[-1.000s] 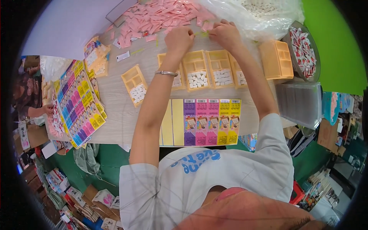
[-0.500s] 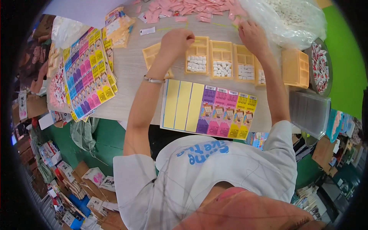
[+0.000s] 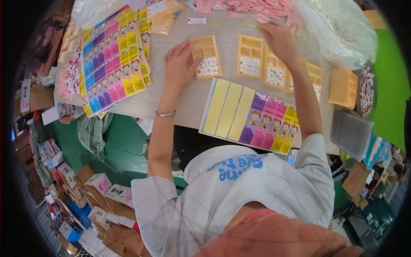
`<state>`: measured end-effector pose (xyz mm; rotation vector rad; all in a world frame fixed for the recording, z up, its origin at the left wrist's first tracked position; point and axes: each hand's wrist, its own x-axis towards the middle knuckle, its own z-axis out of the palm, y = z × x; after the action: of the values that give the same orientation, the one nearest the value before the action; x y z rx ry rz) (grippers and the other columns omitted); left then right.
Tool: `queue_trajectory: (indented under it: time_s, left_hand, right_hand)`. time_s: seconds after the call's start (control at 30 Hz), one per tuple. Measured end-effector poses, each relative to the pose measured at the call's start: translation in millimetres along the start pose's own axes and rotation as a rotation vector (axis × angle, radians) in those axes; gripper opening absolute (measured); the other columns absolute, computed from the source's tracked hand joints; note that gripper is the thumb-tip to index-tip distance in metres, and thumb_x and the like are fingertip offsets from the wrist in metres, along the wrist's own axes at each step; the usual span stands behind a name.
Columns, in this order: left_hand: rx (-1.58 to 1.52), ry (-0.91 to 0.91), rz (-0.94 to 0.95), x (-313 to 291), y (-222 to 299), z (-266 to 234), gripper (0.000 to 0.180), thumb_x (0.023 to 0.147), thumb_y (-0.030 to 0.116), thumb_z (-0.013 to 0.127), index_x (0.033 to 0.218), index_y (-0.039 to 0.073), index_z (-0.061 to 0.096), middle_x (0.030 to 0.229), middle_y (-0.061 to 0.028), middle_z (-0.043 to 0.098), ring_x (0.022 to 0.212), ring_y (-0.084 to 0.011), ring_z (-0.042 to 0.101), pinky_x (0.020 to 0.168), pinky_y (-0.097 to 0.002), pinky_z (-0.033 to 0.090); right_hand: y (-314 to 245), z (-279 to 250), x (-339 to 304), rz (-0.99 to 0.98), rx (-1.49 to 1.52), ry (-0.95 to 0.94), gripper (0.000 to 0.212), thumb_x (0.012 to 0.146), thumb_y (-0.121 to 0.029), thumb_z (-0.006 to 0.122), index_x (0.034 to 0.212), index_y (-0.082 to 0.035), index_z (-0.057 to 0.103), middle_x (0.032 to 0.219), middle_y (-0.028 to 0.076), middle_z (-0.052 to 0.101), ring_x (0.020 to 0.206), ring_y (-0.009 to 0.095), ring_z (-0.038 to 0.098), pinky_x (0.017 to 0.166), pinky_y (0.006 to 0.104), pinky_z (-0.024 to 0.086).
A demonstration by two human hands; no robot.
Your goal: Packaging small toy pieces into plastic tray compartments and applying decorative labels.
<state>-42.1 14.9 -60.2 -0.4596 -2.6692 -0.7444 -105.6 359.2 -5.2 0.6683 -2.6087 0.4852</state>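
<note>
Beside the leftmost pale-yellow compartment tray [image 3: 212, 48] is my left hand [image 3: 180, 62], fingers apart and thumb against the tray's left edge. White pellets [image 3: 208, 67] fill that tray's lower part. Farther right, my right hand [image 3: 277, 40] reaches forward over the table, its fingertips pinched on a thin yellow-green stick [image 3: 255, 26]. Under that hand stands a second tray [image 3: 241, 53] with white pellets and a thin stick in its upper compartment. More such trays stand to its right, partly covered by my right forearm. A printed card sheet [image 3: 231, 112] lies nearest me.
Pink packets [image 3: 265, 8] are heaped at the far edge, near a small white packet [image 3: 197, 20]. Colourful printed sheets [image 3: 113, 60] are piled on the left. A clear bag of white pellets [image 3: 338, 32], stacked trays [image 3: 340, 88] and a round bowl [image 3: 369, 90] stand right.
The view has shifted, so the table things appear farther right. My left hand has moved left and nearer me, off the second tray to the leftmost one. My right hand has moved left with the stick.
</note>
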Motion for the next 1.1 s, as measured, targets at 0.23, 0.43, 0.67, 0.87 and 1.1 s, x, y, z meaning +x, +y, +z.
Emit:
queue_trajectory:
  time_s: [0.23, 0.43, 0.67, 0.87, 1.1]
  left_hand:
    - [-0.038, -0.017, -0.025, -11.3, -10.4, 1.1, 0.061, 0.086, 0.042, 0.074, 0.140, 0.016, 0.059, 0.144, -0.0043, 0.056, 0.132, -0.0289, 0.049, 0.111, -0.0496, 0.030]
    - [-0.012, -0.035, 0.063, -6.6, 0.3, -7.9, 0.074, 0.082, 0.048, 0.075, 0.144, 0.013, 0.054, 0.147, -0.0111, 0.052, 0.133, -0.0304, 0.047, 0.112, -0.0497, 0.029]
    - [-0.208, 0.073, -0.024, -7.1, -10.9, 0.0, 0.074, 0.080, 0.043, 0.077, 0.144, 0.013, 0.054, 0.147, -0.0123, 0.051, 0.131, -0.0331, 0.047, 0.112, -0.0486, 0.030]
    - [-0.071, -0.016, 0.026, -6.1, 1.9, -9.2, 0.084, 0.074, 0.048, 0.080, 0.145, 0.013, 0.052, 0.149, -0.0111, 0.051, 0.134, -0.0305, 0.046, 0.112, -0.0488, 0.030]
    - [0.019, -0.107, 0.058, -4.1, 5.6, -10.7, 0.099, 0.065, 0.058, 0.082, 0.147, 0.013, 0.050, 0.153, -0.0083, 0.048, 0.138, -0.0282, 0.045, 0.114, -0.0483, 0.028]
  right_hand:
    - [11.4, -16.0, 16.4, 0.236, 0.035, -0.155, 0.018, 0.093, -0.022, 0.066, 0.100, -0.008, 0.075, 0.094, 0.012, 0.071, 0.091, 0.032, 0.068, 0.079, 0.0411, 0.053]
    - [-22.6, -5.1, -2.1, 0.060, 0.021, -0.302, 0.016, 0.090, -0.021, 0.067, 0.096, -0.009, 0.077, 0.095, 0.007, 0.070, 0.096, 0.028, 0.066, 0.085, 0.0398, 0.052]
    - [-11.3, 19.2, -15.7, 0.053, 0.015, -0.239, 0.017, 0.089, -0.023, 0.069, 0.098, -0.011, 0.077, 0.095, 0.006, 0.071, 0.096, 0.029, 0.065, 0.087, 0.0407, 0.052]
    - [36.9, -10.8, -18.5, 0.294, 0.010, -0.112, 0.016, 0.089, -0.023, 0.070, 0.100, -0.013, 0.077, 0.096, 0.007, 0.071, 0.094, 0.031, 0.067, 0.085, 0.0417, 0.053]
    - [97.0, -13.8, -27.9, 0.233, -0.102, -0.388, 0.013, 0.087, -0.017, 0.068, 0.097, -0.011, 0.075, 0.095, 0.010, 0.069, 0.091, 0.033, 0.066, 0.081, 0.0424, 0.054]
